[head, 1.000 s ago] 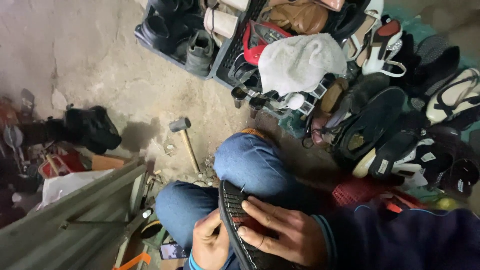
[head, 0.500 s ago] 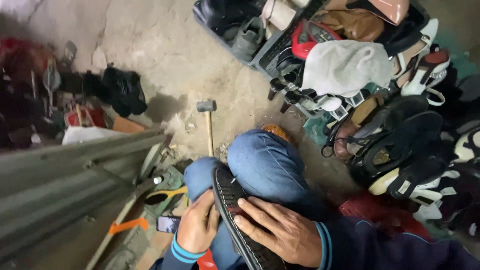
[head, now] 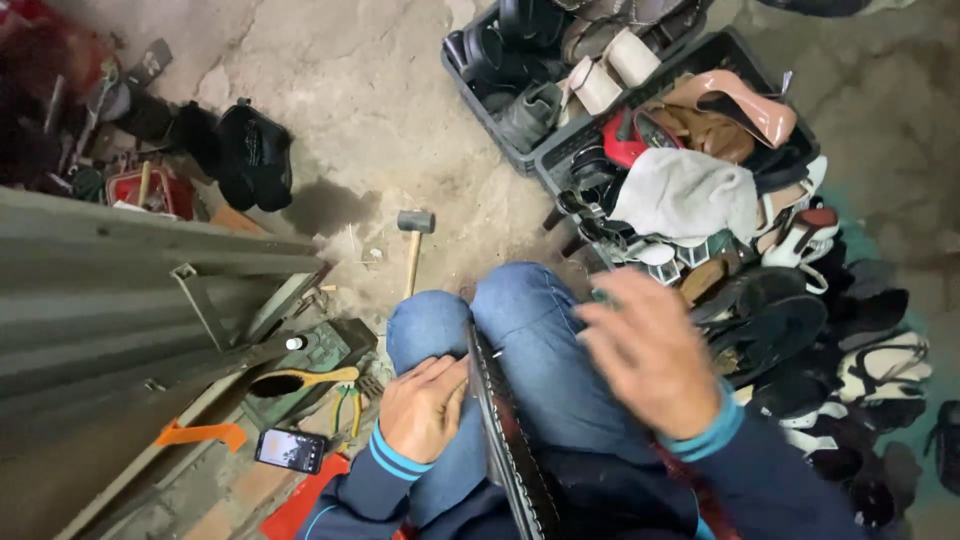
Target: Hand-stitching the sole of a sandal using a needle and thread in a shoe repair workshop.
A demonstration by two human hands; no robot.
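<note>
— What's over on the left?
— A grey metal bench (head: pixel 130 290), with a brush (head: pixel 300 381) and a phone (head: pixel 290 450) on the floor just below it, and a hammer (head: pixel 413 245) lying on the concrete near the knees.

— And the hands?
— The left hand (head: pixel 423 405) is clenched around the edge of a black shoe sole (head: pixel 505 440), which stands on its side between the thighs. The right hand (head: pixel 650 355) hovers above the right knee with fingers spread, grasping nothing.

— Which step is this, do you think?
— Steadying the sole for work on its edge, I'd say. The next move seems to call for the free hand to come back down onto the sole while the left keeps it upright.

— Anything unclear?
— The right hand is blurred. The sole's lower end runs out of view. The crates (head: pixel 560 150) and the shoe pile (head: pixel 800 320) on the right are too tangled to sort pair from pair.
</note>
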